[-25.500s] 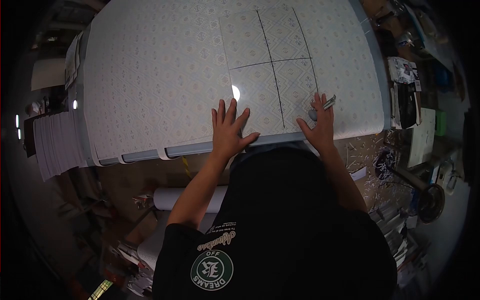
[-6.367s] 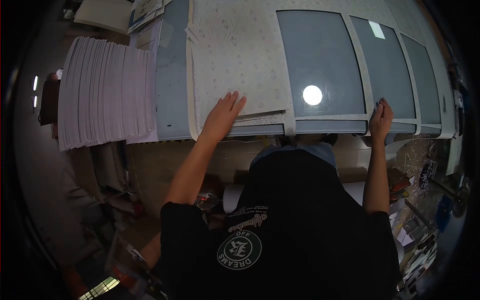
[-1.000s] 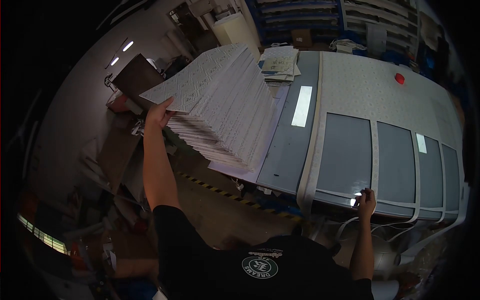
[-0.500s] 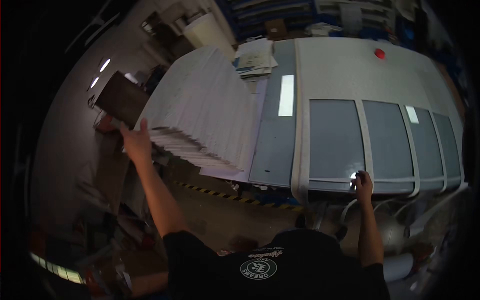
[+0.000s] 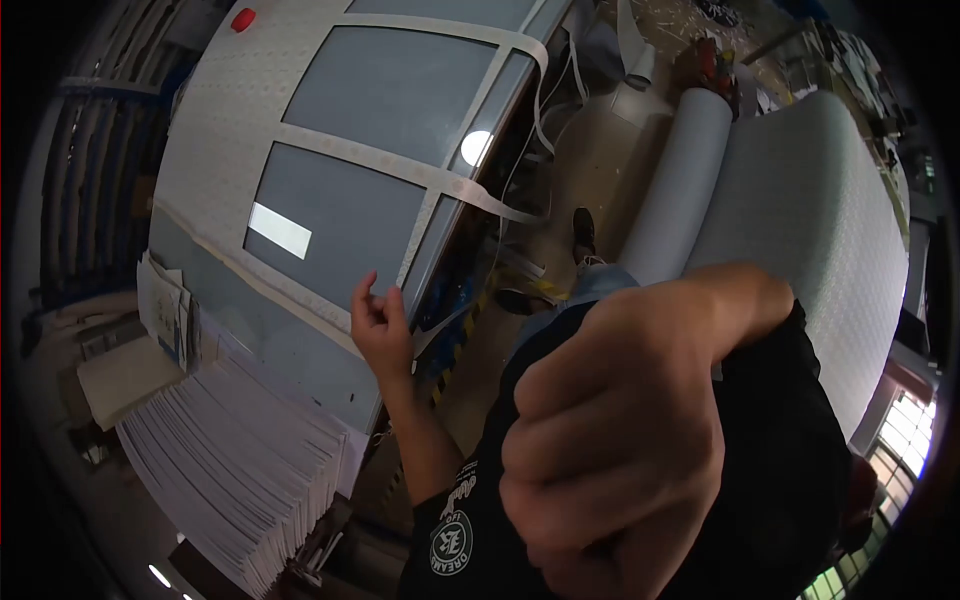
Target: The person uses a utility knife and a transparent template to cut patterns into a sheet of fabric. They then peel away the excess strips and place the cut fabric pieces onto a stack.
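My left hand (image 5: 382, 335) is over the near edge of the grey tabletop (image 5: 300, 365), beside a pale patterned sheet (image 5: 225, 130) with rectangular openings cut in it. Its thumb and fingers are apart, the fingers slightly bent, and nothing shows between them. Close to the camera, my right hand (image 5: 615, 430) is clenched in a fist, large in view. Whatever it may hold is hidden by the fingers. Narrow strips of the sheet (image 5: 490, 200) hang over the table edge.
A tall stack of white sheets (image 5: 230, 460) lies at lower left, with papers (image 5: 165, 305) behind it. A red round object (image 5: 243, 20) sits on the patterned sheet. On the right are a grey roll (image 5: 685, 180) and a large pale textured roll (image 5: 790, 220). Floor tape (image 5: 455, 345) runs below the table.
The view has swung round to the right. My left hand has left the stack of sheets for the table edge. My right hand has come up from the cut sheet towards the camera.
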Demonstrator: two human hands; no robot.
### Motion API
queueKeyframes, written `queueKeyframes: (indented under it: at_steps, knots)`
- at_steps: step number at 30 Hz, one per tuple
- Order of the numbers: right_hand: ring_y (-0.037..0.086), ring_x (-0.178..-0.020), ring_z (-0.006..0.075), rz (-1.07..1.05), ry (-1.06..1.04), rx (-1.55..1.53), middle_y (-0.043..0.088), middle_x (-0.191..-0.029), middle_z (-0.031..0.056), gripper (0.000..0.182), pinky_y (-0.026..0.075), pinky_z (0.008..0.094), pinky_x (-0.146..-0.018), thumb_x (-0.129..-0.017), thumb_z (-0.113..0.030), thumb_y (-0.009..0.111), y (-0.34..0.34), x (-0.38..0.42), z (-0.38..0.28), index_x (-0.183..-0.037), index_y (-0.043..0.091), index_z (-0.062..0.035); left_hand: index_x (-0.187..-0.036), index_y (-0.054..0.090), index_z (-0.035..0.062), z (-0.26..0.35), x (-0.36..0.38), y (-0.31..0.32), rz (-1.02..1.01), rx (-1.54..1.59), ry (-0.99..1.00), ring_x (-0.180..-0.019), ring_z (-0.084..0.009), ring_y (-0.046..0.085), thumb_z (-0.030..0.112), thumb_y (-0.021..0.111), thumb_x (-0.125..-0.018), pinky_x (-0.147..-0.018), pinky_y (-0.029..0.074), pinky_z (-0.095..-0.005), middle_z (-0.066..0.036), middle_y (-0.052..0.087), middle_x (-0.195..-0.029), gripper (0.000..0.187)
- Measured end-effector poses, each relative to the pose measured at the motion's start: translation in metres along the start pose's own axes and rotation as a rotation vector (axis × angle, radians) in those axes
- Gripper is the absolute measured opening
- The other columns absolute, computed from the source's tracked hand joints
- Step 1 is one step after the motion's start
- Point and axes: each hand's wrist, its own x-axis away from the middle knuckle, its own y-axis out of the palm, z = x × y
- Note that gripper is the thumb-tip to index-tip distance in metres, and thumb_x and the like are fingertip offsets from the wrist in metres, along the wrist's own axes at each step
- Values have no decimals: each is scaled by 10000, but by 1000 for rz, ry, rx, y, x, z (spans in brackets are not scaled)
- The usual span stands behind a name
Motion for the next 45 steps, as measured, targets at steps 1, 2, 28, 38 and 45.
queueKeyframes:
  at_steps: [1,2,28,38,45]
  knots:
    - [517,-515,141,11,24,28,593,-772,42,144,332,271,-423,-924,-154,724,-8,4,-7,-940,581,-160,-1365,593,12,3,-14,21,-66,40,26,-729,-78,481,106,703,-968,-692,424,-226,26,529,-797,422]
    - [517,-515,140,21,43,54,593,-771,42,144,333,270,-424,-924,-153,724,-18,7,-7,-942,581,-160,-1365,593,12,8,-27,38,-90,26,28,-729,-78,481,106,703,-968,-692,424,-226,26,529,-797,422]
    - [545,-535,173,87,329,294,549,-705,55,194,403,332,-448,-886,-64,703,-325,104,135,-1072,652,-83,-1474,483,17,-26,-160,222,322,-979,-71,-1429,-463,306,472,555,-1028,-1174,265,-583,-283,365,-1560,642]
    - [668,-1071,309,-202,1157,306,663,-1170,165,402,537,379,-927,-918,-159,729,-371,220,403,-1273,614,-12,-1425,542,22,-30,-164,226,426,-877,-110,-1412,-427,353,379,577,-1031,-1162,269,-573,-238,424,-1542,533]
    - [537,-1306,391,-235,1254,472,544,-1414,224,551,433,424,-1113,-910,-210,722,-379,211,544,-1388,536,-7,-1346,587,-6,-17,-167,225,546,-724,-173,-1342,-402,419,251,594,-1017,-1139,323,-521,-229,503,-1463,418]
